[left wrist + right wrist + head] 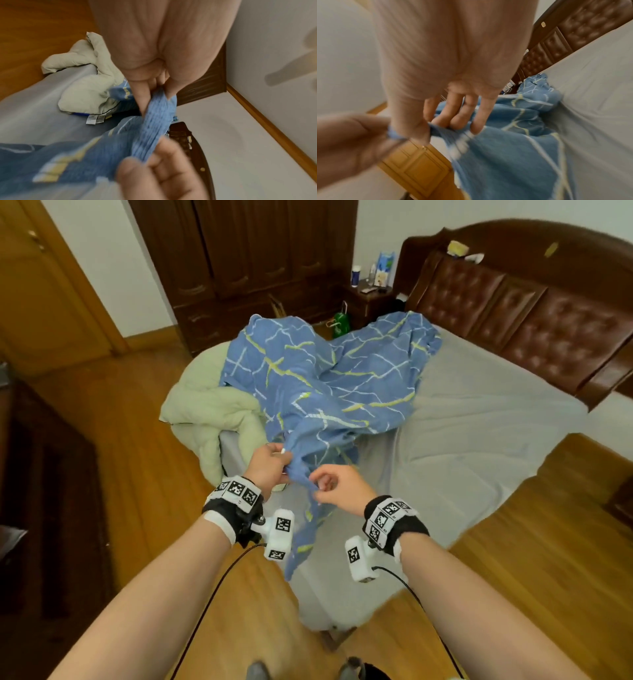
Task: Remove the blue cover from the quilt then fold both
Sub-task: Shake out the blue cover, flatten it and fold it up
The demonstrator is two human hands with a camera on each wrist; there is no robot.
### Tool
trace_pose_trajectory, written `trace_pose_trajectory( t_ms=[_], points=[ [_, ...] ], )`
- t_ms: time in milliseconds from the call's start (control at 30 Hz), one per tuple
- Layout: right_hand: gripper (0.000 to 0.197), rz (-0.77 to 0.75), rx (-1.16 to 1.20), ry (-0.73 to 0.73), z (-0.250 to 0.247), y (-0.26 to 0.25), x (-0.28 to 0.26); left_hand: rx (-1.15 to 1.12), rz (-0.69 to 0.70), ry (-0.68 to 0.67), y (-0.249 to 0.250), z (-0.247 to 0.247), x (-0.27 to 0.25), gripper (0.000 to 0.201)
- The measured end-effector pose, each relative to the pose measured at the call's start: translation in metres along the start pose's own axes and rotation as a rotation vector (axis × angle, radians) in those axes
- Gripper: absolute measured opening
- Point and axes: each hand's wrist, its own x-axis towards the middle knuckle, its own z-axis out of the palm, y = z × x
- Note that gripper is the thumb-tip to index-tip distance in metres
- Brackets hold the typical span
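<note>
The blue cover [329, 381] lay heaped across the bed [479, 440], its crumpled bulk rising toward the head of the bed, with one twisted corner drawn out over the bed's foot edge. That corner was held by both hands. The left hand [269, 463] gripped the cloth with its fingers [142, 94] curled round the bunched edge, the fabric passing between thumb and fingers. The right hand [337, 486], just beside the left and a little nearer the person, pinched the same strip of cloth; in the right wrist view its thumb pressed the blue edge against the fingers [462, 115], which were bent and partly spread. A loose tail of the cover hung down below the hands over the bed's foot edge.

The quilt [209, 419], pale green, lay out of the cover, rumpled at the bed's left foot corner and slumping off the edge there, touching the cover's left side. White care labels [93, 119] showed at the quilt's hem in the left wrist view.

The bed wore a grey sheet. A padded brown headboard [534, 313] stood at the bed's far end, and a dark wardrobe [246, 254] stood beyond the bed's far left side.
</note>
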Motion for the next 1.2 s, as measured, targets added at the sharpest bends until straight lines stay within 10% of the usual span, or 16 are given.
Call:
trace_pose_trajectory(
  t_ms=[233,367,500,733,933,1200],
  points=[
    [0.121,0.259,0.08,0.085,0.06,0.011,-0.029,-0.401,0.038,-0.096,0.027,-0.002,-0.043,0.014],
    [0.03,0.354,-0.099,0.366,0.076,-0.012,-0.018,-0.432,0.031,-0.099,0.022,-0.027,-0.05,0.018],
    [0.003,0.362,-0.145,0.396,0.052,-0.011,-0.033,-0.449,0.044,0.04,-0.002,-0.071,-0.04,0.022],
    [0.014,0.125,-0.243,0.316,0.027,-0.05,-0.069,-0.118,-0.264,-0.26,-0.062,-0.024,-0.062,0.021],
    [0.026,-0.025,-0.023,0.237,0.014,-0.084,-0.068,0.299,0.078,-0.675,-0.092,0.013,-0.104,0.057],
    [0.03,0.099,0.422,-0.089,-0.036,-0.087,-0.101,-0.045,0.142,-0.19,-0.073,0.062,-0.118,0.002]
  ],
)
